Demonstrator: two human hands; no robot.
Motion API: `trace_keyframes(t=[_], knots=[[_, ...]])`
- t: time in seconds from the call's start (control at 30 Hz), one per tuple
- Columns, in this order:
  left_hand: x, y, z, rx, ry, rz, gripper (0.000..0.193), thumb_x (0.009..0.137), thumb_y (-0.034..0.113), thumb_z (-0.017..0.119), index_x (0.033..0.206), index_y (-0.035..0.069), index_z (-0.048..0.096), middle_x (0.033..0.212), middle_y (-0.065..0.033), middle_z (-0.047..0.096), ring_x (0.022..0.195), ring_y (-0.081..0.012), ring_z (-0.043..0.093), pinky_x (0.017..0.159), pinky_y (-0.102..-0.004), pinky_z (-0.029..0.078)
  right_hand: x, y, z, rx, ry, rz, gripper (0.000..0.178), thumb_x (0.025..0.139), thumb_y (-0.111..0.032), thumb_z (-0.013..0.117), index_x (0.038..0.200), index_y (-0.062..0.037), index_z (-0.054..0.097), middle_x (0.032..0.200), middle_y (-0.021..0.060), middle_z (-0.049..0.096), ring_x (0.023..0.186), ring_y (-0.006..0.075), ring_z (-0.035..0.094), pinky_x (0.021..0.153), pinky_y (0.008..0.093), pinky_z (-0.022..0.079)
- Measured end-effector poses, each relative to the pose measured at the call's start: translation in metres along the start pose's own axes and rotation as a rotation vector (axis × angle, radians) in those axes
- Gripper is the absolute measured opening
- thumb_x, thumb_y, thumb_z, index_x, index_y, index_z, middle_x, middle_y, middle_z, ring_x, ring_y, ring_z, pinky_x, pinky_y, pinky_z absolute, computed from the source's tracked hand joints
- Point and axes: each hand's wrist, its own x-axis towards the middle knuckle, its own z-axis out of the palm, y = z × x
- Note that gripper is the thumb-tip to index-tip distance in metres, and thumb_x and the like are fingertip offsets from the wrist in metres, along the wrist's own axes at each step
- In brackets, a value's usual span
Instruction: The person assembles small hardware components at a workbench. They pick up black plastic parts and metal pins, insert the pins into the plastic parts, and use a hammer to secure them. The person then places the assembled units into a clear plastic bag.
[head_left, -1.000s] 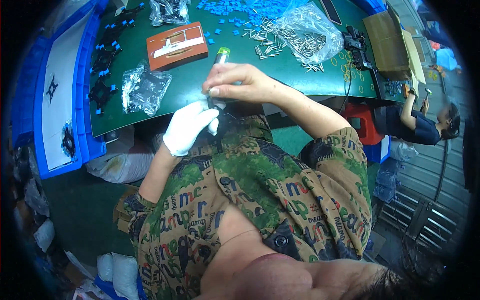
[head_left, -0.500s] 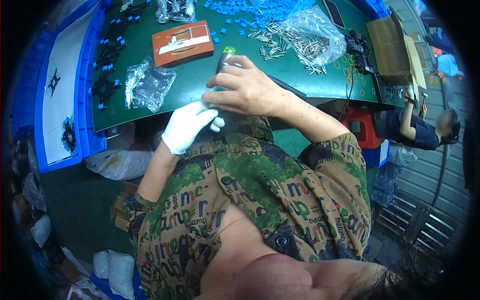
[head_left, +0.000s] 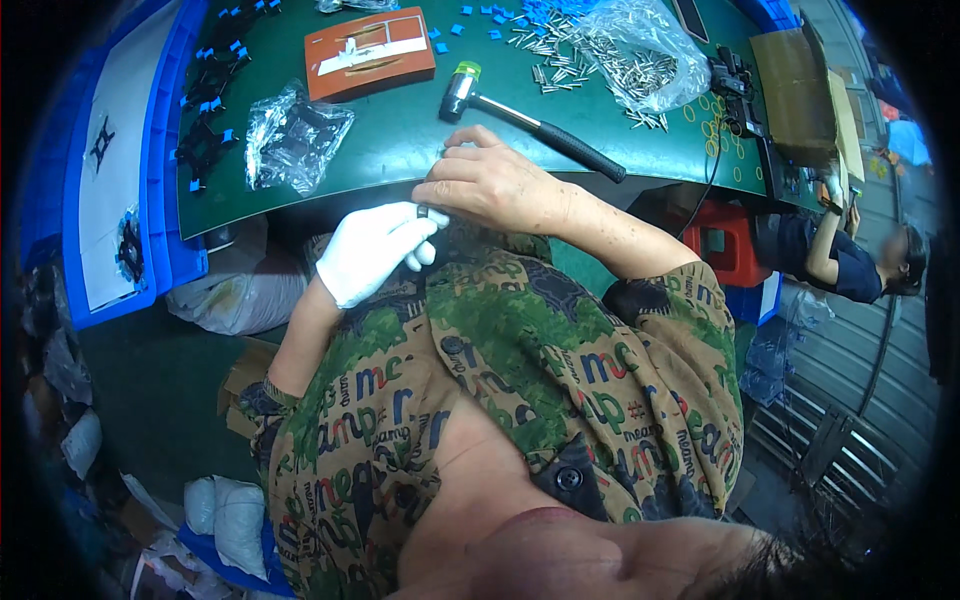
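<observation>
My left hand (head_left: 375, 252), in a white glove, is closed with its fingertips around a small dark piece (head_left: 422, 211) just off the table's near edge. My bare right hand (head_left: 495, 188) meets it there, its fingers bent and closed at the same piece. Most of that piece is hidden by the fingers, so its kind cannot be made out. Beyond the right hand, a hammer (head_left: 575, 148) with a yellow-green face and a black grip lies on the green table (head_left: 400, 130).
An orange-brown box (head_left: 330, 68) and a clear plastic bag with dark parts (head_left: 300, 135) lie at left. Black parts with blue clips (head_left: 205, 105) line the left edge beside a blue tray (head_left: 165, 170). Metal pins (head_left: 640, 80) spill at right; a co-worker (head_left: 840, 250) is farther right.
The view has shifted, so the table sits higher in the picture. My hands have drawn nearer my body, and the hammer, partly covered before, now shows fully.
</observation>
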Motion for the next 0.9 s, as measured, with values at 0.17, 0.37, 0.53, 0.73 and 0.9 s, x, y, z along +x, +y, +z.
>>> trace_keyframes(t=[0.17,0.37,0.53,0.73,0.9], knots=[[-0.002,0.001,0.002,0.025,-0.018,0.003,0.03,0.106,0.018,0.056,0.122,-0.002,0.07,0.087,-0.0064,0.071,0.074,-0.0112,0.065,0.07,-0.0251,0.053,-0.003,-0.002,0.005,-0.09,0.021,-0.042,0.03,0.089,-0.011,0.066,0.119,-0.0106,0.065,0.098,0.0024,0.066,0.098,0.0233,0.064,0.1,0.0437,0.045],[-0.004,-0.003,0.006,-0.009,-0.001,0.015,0.029,0.106,0.019,0.055,0.119,-0.002,0.071,0.085,-0.0056,0.07,0.072,-0.0106,0.064,0.068,-0.0245,0.051,-0.006,-0.003,0.016,-0.061,0.053,-0.044,0.031,0.087,-0.009,0.065,0.119,-0.0088,0.064,0.099,0.0031,0.066,0.098,0.0238,0.064,0.101,0.0451,0.045],[-0.003,-0.005,0.006,0.019,0.025,0.025,0.027,0.106,0.019,0.056,0.114,-0.002,0.073,0.084,-0.0045,0.069,0.071,-0.0093,0.063,0.066,-0.0236,0.049,-0.008,-0.006,0.022,-0.04,0.133,-0.02,0.03,0.087,-0.008,0.066,0.117,-0.0086,0.064,0.096,0.0031,0.065,0.094,0.0229,0.064,0.098,0.0451,0.047],[0.001,-0.004,0.005,0.179,0.135,0.121,0.026,0.104,0.02,0.059,0.109,0.0,0.074,0.077,-0.0011,0.067,0.067,-0.006,0.06,0.064,-0.0219,0.048,-0.003,0.008,-0.004,-0.101,0.115,0.013,0.036,0.085,-0.011,0.069,0.121,-0.0105,0.065,0.096,0.0033,0.065,0.093,0.0236,0.065,0.092,0.0429,0.047],[0.006,-0.01,0.009,0.192,0.106,0.105,0.027,0.103,0.023,0.06,0.108,0.002,0.075,0.075,-0.0008,0.068,0.065,-0.0054,0.061,0.061,-0.0216,0.048,0.014,0.067,-0.055,-0.285,0.277,0.242,0.029,0.088,-0.013,0.07,0.117,-0.013,0.069,0.096,0.0062,0.068,0.093,0.0279,0.067,0.082,0.0419,0.051]])
